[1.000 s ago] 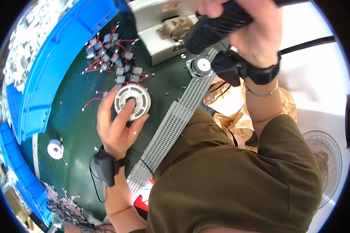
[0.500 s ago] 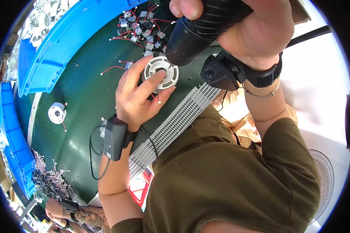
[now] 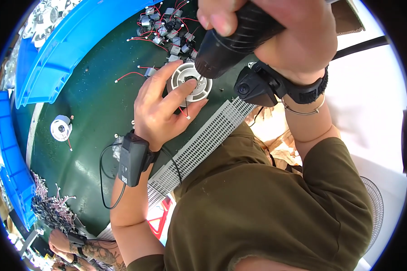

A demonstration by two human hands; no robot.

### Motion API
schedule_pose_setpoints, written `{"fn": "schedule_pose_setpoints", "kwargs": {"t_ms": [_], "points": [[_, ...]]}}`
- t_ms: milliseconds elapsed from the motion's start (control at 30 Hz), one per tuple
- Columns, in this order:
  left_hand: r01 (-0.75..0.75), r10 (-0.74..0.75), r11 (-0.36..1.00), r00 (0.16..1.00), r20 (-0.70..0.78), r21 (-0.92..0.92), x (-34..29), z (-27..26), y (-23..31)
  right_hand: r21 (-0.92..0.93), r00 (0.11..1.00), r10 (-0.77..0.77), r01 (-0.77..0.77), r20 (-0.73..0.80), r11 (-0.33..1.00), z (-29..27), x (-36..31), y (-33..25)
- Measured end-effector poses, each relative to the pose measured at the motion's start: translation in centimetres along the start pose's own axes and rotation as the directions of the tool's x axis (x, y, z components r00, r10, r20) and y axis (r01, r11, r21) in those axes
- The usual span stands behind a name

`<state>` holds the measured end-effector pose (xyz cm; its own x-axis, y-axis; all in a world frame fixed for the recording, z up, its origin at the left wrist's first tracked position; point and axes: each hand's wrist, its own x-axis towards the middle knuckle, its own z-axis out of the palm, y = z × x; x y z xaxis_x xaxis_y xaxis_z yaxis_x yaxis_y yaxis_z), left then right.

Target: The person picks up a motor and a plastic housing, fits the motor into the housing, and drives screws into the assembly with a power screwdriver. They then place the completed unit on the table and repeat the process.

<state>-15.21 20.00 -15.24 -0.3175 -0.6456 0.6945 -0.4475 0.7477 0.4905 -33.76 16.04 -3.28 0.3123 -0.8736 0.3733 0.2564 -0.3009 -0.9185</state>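
Note:
My left hand holds a round white plastic housing against the green surface, thumb and fingers around its rim and the index finger pressing near its dark centre. A red and a black wire hang from the housing below that finger. Above it, my right hand grips a black power screwdriver, whose nose points down at the housing's right inner part. The bit shows only faintly, and I cannot tell whether it touches a screw. A small grey motor with a red wire lies beside my left fingers.
A pile of small motors with red wires lies beyond the housing. Another white housing sits on the green table at left. Blue bins line the far side; a white perforated strip edges the near side. A co-worker's hand shows lower left.
The housing and my left fingers have shifted slightly to the right in the picture. The screwdriver's nose now overlaps the housing's upper right, a little closer to its centre. Both grips stay the same.

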Motion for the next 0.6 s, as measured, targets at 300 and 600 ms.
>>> {"fn": "schedule_pose_setpoints", "kwargs": {"t_ms": [300, 600], "points": [[0.001, -0.001, 1.0, 1.0, 0.024, -0.016, 0.3, -0.1, 0.1, -0.012, 1.0, 0.016, -0.016, 0.002, 1.0, 0.2, 0.0, 0.6], [-0.037, 0.037, 0.999, 0.999, -0.012, 0.028, -0.1, -0.6, 0.0, 0.015, 0.997, -0.072, 0.072, -0.002, 0.997, 1.8, 0.7, 0.0]]}}
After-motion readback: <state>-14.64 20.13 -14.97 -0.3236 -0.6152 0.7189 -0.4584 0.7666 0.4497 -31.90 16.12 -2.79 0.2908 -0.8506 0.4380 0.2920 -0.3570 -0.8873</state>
